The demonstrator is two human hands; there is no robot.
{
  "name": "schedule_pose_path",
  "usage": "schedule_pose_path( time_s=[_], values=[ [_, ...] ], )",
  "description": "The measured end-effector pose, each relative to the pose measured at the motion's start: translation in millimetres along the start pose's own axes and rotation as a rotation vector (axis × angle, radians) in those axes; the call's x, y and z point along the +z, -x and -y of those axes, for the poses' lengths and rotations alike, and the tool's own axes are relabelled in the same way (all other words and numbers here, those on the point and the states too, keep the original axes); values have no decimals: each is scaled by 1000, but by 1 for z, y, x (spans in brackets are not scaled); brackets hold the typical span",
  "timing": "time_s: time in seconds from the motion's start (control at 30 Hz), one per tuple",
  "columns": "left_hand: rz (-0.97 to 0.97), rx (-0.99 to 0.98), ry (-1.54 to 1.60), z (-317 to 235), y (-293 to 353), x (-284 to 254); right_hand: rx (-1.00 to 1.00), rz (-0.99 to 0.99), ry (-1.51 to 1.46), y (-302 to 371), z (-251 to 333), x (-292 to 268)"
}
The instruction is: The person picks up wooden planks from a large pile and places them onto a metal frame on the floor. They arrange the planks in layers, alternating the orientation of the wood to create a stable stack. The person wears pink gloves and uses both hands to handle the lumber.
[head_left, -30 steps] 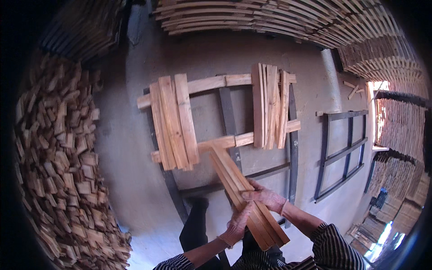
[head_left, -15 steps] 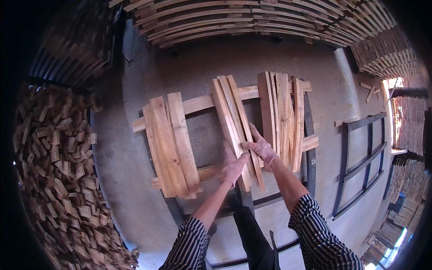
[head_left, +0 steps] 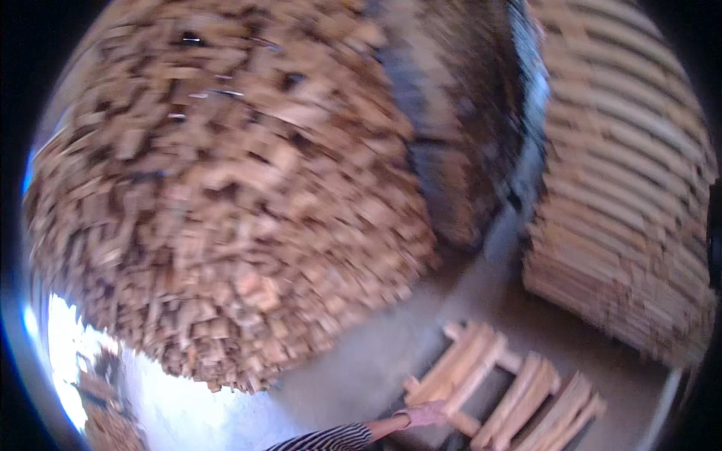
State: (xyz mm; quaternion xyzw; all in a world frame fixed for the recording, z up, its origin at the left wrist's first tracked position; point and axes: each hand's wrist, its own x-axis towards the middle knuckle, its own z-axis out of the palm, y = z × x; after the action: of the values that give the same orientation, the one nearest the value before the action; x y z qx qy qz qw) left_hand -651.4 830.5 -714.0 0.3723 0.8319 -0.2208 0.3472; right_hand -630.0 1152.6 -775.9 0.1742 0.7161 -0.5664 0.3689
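My left hand (head_left: 423,415), in a pale pinkish glove, reaches in from the lower edge under a striped sleeve. It is at the near end of the left group of planks (head_left: 460,370). Motion smears its fingers, so I cannot tell whether it grips a plank. Beside this group lie the middle planks (head_left: 520,398) and the right planks (head_left: 564,416). All three groups lie across wooden crosspieces (head_left: 509,361). My right hand is out of the picture.
A tall heap of short wood offcuts (head_left: 226,195) fills the left side. Layered stacks of wooden strips (head_left: 617,180) rise on the right. A grey floor (head_left: 361,361) runs between them, and bright light comes in at the lower left.
The view has swung left, toward the offcut heap, and is blurred. Both hands were on the middle planks; now my left hand is by the left group and my right hand has gone from view.
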Motion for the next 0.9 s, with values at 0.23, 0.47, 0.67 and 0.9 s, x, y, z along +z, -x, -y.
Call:
schedule_pose_path(
  time_s=[0.23, 0.47, 0.67, 0.9],
  values=[
    [-1087, -677, 1203, 186, 311, -99, -625, 306, 195, 28, 303, 93],
    [-1564, -830, 434, 274, 607, -219, -1421, 331, 481, 231, 654, 187],
    [-1479, -1083, -228, 236, 812, -259, -2022, 129, 602, 430, 815, 324],
    [-1387, -1079, -502, 216, 926, -250, -2087, -620, 829, 615, 937, 441]
  ],
)
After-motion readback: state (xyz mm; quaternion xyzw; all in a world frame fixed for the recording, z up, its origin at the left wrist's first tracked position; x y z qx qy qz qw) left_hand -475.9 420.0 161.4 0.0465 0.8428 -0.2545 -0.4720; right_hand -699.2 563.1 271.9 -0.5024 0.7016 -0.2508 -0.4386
